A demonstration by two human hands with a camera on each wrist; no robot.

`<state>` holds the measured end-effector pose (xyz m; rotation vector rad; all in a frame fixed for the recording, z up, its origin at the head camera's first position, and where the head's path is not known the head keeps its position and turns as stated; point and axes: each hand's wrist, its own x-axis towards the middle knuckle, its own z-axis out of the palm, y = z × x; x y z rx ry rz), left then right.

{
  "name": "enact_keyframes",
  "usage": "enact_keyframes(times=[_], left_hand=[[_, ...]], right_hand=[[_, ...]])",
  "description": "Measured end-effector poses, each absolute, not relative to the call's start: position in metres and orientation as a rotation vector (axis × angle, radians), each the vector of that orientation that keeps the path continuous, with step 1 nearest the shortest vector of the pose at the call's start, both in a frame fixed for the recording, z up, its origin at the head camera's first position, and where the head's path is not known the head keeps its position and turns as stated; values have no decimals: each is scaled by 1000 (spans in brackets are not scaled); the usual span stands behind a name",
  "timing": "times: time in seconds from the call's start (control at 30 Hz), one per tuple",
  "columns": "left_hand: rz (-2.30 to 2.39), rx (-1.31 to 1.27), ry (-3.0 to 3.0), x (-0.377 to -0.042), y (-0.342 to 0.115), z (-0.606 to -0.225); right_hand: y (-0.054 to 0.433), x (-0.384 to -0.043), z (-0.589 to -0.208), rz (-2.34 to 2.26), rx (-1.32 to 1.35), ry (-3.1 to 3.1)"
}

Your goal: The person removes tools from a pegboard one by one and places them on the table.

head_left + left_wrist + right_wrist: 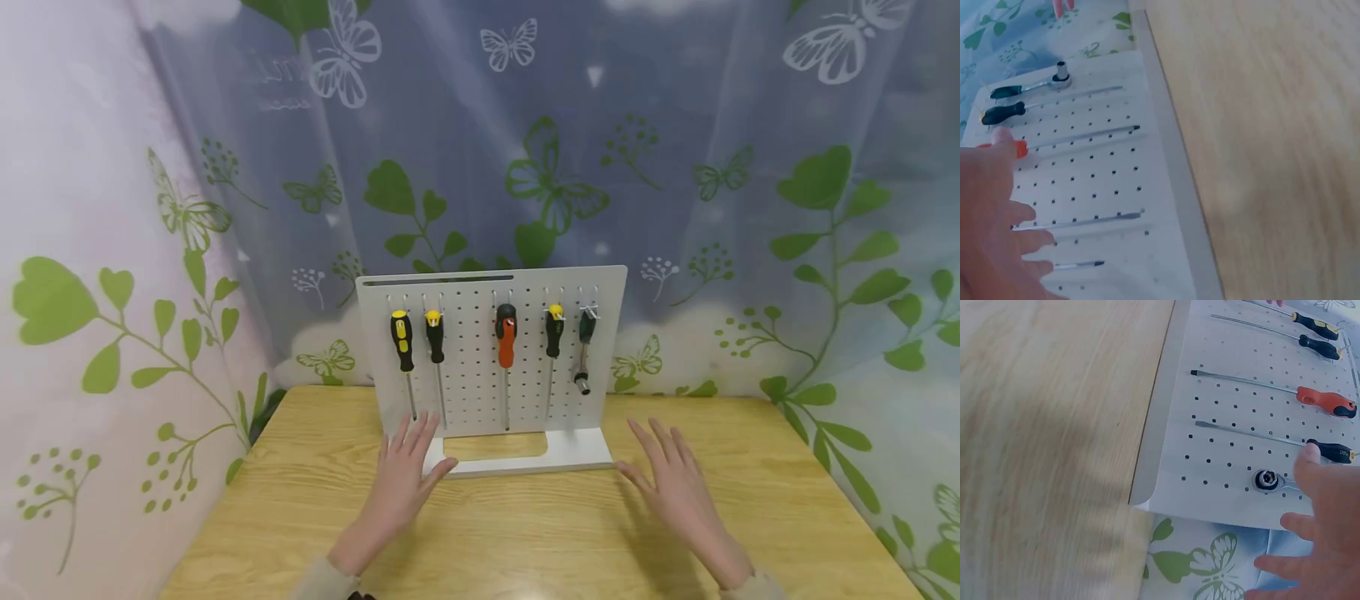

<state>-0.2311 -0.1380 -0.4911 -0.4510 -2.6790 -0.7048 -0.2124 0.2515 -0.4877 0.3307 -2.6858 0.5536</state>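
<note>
My left hand [402, 477] is spread above the front left of the pegboard's white base [581, 450], fingers extended and holding nothing. My right hand [672, 483], also empty with straight fingers, hovers to the right of the base. On the upright white pegboard [474, 350] hang several tools. From the left come a black-and-yellow screwdriver [402, 342], a second one with a yellow tip [435, 337], an orange-and-black screwdriver [506, 335] and another yellow-tipped screwdriver [554, 333]. A ratchet wrench [585, 350] with a dark green handle hangs at the far right, its socket head downward.
The pegboard stands toward the back of a light wooden table [517, 533]. Behind the table hangs a curtain [465, 108] printed with butterflies and green leaves, which also covers both sides. Metal hooks on the board carry the tools.
</note>
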Motion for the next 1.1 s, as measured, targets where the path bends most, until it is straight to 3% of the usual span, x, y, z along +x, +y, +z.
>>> enact_keyframes(times=[0.67, 1.1], left_hand=[[-926, -384, -2360, -250, -174, -440], [-1047, -375, -2276, -268, -182, -413]], right_hand=[[180, -251, -460, 840, 468, -2613], [117, -272, -456, 946, 733, -2534]])
